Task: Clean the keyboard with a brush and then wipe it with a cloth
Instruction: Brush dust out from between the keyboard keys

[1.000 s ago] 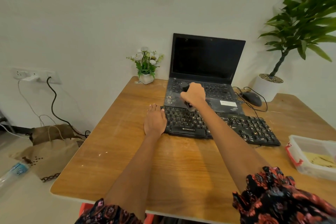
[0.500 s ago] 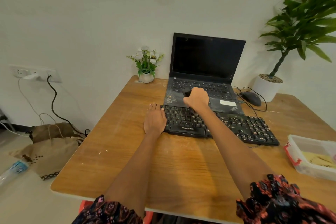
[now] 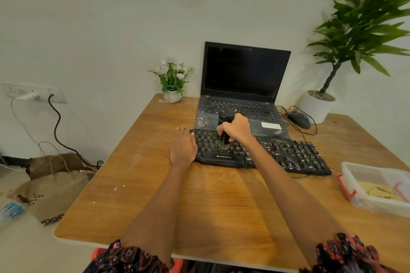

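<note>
Bright, even light; soft forearm shadows on the table (image 3: 133,184). Wide-angle bending at edges; plant (image 3: 366,17) leaves blurred.

Table (image 3: 155,184): wood-grain top, smooth, slight sheen. Keyboard (image 3: 277,155): black matt plastic, pale crumbs speckling keys. Laptop (image 3: 244,86): matt black, dusty palm rest. Box (image 3: 377,186): translucent plastic. Bags (image 3: 55,182): coarse brown cloth.

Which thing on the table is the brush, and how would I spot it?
Find the open black laptop at the back of the wooden table, then the long black keyboard lying in front of it. The brush stands over the keyboard's left half, gripped in the right hand. It is the only stubby black handle with grey bristles pointing down onto the keys.
</note>
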